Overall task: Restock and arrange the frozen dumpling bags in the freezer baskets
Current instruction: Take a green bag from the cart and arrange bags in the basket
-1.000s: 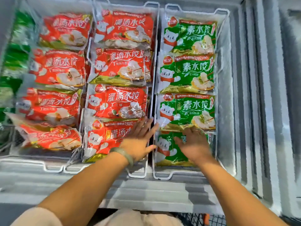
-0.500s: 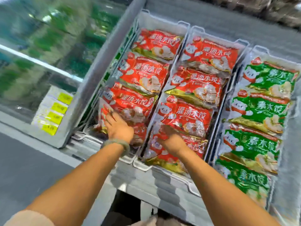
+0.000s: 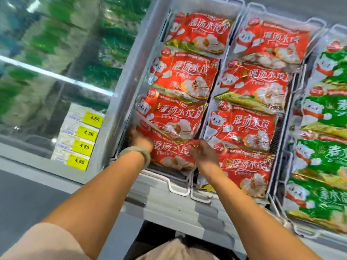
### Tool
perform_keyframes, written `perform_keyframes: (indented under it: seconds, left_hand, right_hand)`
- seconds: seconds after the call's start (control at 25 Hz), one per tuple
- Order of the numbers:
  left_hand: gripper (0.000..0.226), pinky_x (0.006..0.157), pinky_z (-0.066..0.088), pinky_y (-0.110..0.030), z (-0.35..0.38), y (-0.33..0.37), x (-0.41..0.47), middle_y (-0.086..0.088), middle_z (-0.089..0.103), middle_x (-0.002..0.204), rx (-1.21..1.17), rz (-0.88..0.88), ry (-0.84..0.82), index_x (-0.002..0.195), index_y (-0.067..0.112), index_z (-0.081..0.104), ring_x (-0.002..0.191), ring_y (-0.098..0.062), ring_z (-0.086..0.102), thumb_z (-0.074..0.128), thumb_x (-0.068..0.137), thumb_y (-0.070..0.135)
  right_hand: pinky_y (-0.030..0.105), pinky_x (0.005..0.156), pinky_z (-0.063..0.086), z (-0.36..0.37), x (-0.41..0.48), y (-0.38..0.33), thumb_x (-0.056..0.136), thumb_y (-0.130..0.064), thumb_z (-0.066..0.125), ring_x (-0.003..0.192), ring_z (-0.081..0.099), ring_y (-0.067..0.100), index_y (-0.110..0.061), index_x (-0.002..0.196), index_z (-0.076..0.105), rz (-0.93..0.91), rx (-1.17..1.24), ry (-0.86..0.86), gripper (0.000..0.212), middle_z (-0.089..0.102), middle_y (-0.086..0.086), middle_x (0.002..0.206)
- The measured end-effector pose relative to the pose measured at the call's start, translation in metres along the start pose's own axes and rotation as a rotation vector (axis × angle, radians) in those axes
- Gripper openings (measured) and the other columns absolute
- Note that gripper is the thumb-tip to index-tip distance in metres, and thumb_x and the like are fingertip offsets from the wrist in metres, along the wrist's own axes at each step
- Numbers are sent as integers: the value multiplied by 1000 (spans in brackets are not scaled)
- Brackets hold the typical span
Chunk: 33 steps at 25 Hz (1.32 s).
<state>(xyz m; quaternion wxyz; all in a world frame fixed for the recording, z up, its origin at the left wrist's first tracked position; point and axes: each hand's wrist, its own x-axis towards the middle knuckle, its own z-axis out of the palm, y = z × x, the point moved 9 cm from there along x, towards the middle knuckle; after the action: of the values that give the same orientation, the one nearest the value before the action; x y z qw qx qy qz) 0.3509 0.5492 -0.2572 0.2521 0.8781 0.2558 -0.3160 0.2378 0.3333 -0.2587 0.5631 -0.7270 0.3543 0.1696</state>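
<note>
The nearest red dumpling bag in the left freezer basket is gripped from both sides: its left edge is held by the left hand, whose fingers are tucked out of sight behind the bag, and its upper right corner is pinched by the right hand. A pale bangle is worn on the left wrist. The held bag is set at the near end of the basket, partly under the next red bag, with two more red bags laid in a row beyond it. In the middle basket, four red bags are overlapped in the same way. In the right basket, green bags are stacked, cut off by the frame edge. Yellow price tags marked 4.50 are fixed on the neighbouring freezer case, where blurred green packs are seen behind glass.
</note>
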Motion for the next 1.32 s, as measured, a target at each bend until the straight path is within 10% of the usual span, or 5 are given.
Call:
perform_keyframes:
  seconds: [0.16, 0.44, 0.68, 0.88, 1.32]
  left_hand:
    - [16, 96, 44, -39, -6, -6, 10, -8, 65, 120, -132, 62, 55, 97, 20, 54, 110, -37, 55, 49, 91, 6]
    - [24, 85, 41, -34, -28, 4, -2, -13, 62, 123, -142, 85, 166, 112, 18, 53, 103, -26, 58, 55, 89, 17]
    - [63, 111, 27, -50, -23, -6, -27, -16, 28, 151, 227, 138, 281, 144, 13, 24, 139, -36, 27, 49, 87, 18]
    - [66, 116, -11, -56, 33, 24, -23, 4, -29, 156, 497, 486, -5, 144, 45, -20, 146, -30, -22, 21, 94, 59]
    - [92, 107, -12, -67, 64, 13, 20, -1, -29, 156, 483, 369, -35, 125, 54, -41, 142, -33, -30, 9, 58, 93]
  right_hand:
    - [47, 91, 52, -9, 0, -1, 96, -37, 46, 105, 64, 29, -15, 118, 54, 81, 123, 52, 32, 66, 11, 118]
    - [25, 72, 51, -26, 0, -9, 99, -31, 44, 91, 64, 15, -18, 122, 51, 165, 291, 73, 27, 65, 7, 121]
    - [43, 106, 35, 6, -20, -41, 85, -39, 60, 135, 34, 33, -25, 150, 7, -156, -798, 158, 84, 23, 8, 155]
    - [42, 116, -18, 47, -12, -34, 78, -77, 35, 142, -30, 25, -22, 149, -18, -374, -1064, -12, 103, -27, 4, 156]
    - [42, 118, -13, 69, 28, -13, 63, -90, 28, 138, -37, 27, -14, 145, -26, -307, -1066, -128, 124, -38, 9, 150]
